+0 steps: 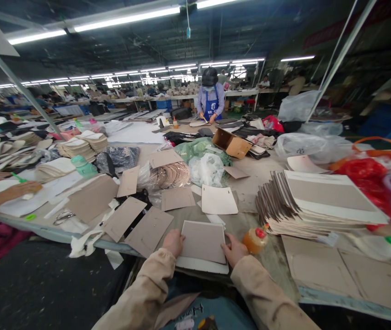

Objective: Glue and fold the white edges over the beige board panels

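Note:
A grey-brown board (203, 242) lies over a white sheet (202, 264) at the table's front edge. My left hand (174, 243) grips its left edge, fingers curled. On the other side, my right hand (235, 250) pinches the board's right edge between thumb and fingers. Just right of my right hand stands a glue bottle (255, 240) with amber contents and a red top. A white panel with two small slots (219, 200) lies beyond the board.
Stacked panels (333, 197) stand at the right, beside a red bag (364, 178). Loose boards (150, 230) and scissors (64, 217) lie to the left. Plastic bags (206, 168) and an open carton (231, 143) are farther back. Another person's hands show far left; a person in a blue apron stands opposite.

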Demonstrator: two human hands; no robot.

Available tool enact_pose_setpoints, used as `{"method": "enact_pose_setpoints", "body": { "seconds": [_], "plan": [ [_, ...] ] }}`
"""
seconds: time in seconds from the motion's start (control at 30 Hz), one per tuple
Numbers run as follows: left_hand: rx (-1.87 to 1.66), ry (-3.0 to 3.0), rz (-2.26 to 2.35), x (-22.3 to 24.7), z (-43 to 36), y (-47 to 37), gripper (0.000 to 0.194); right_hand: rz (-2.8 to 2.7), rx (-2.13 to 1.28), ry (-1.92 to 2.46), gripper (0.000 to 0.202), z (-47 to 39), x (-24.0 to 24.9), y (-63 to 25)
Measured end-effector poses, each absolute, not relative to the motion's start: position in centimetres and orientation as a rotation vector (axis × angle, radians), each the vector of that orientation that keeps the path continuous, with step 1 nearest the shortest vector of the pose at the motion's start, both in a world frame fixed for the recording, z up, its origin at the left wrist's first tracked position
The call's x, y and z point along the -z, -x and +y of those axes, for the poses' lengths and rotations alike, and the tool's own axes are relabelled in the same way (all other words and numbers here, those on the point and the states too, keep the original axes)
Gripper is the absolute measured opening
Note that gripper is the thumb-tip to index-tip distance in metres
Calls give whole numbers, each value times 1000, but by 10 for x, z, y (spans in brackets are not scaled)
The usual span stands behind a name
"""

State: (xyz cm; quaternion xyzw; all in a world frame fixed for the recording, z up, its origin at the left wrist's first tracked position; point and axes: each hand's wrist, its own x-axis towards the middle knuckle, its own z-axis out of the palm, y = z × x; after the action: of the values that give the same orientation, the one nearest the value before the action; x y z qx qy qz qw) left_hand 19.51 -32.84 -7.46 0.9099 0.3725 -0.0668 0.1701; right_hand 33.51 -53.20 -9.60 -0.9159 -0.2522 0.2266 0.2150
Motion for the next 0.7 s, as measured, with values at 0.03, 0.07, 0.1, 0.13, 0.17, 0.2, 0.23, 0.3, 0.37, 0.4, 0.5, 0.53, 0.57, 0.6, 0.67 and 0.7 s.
{"method": "enact_pose_setpoints", "body": {
  "seconds": [0.03, 0.07, 0.1, 0.13, 0.17, 0.2, 0.23, 0.3, 0.37, 0.4, 0.5, 0.53, 0.57, 0.6, 0.67, 0.7],
  "plan": [
    [190, -2584, 1058, 74, -328, -195, 16, -720, -630, 2534, 41, -533, 96, -335],
    [190, -2583, 1058, 74, -328, -195, 16, -739, -630, 2529, 40, -533, 96, -334],
    [190, -2583, 1056, 74, -328, -195, 16, -751, -629, 2527, 37, -533, 96, -334],
    [188, -2583, 1055, 74, -328, -195, 16, -757, -625, 2528, 34, -533, 96, -334],
    [186, -2584, 1053, 74, -328, -195, 17, -757, -620, 2529, 32, -533, 96, -334],
    [183, -2586, 1052, 74, -329, -195, 17, -752, -616, 2533, 29, -533, 96, -334],
    [180, -2586, 1053, 74, -329, -195, 17, -742, -610, 2538, 26, -533, 96, -334],
    [175, -2587, 1059, 75, -330, -194, 17, -722, -596, 2546, 23, -533, 97, -333],
    [168, -2585, 1071, 76, -331, -193, 17, -709, -580, 2547, 22, -533, 97, -332],
    [163, -2583, 1077, 76, -332, -192, 17, -705, -573, 2545, 22, -534, 97, -331],
    [149, -2575, 1081, 77, -334, -191, 17, -693, -570, 2534, 20, -534, 98, -331],
    [146, -2571, 1079, 77, -334, -191, 16, -683, -574, 2531, 19, -534, 98, -331],
    [143, -2567, 1077, 77, -334, -191, 16, -673, -579, 2530, 17, -534, 98, -332],
    [141, -2561, 1077, 77, -333, -191, 15, -661, -583, 2530, 17, -534, 99, -333],
    [134, -2549, 1080, 77, -333, -191, 14, -637, -583, 2532, 15, -533, 99, -335],
    [129, -2543, 1083, 77, -332, -191, 14, -626, -579, 2533, 15, -532, 99, -335]
  ]
}}
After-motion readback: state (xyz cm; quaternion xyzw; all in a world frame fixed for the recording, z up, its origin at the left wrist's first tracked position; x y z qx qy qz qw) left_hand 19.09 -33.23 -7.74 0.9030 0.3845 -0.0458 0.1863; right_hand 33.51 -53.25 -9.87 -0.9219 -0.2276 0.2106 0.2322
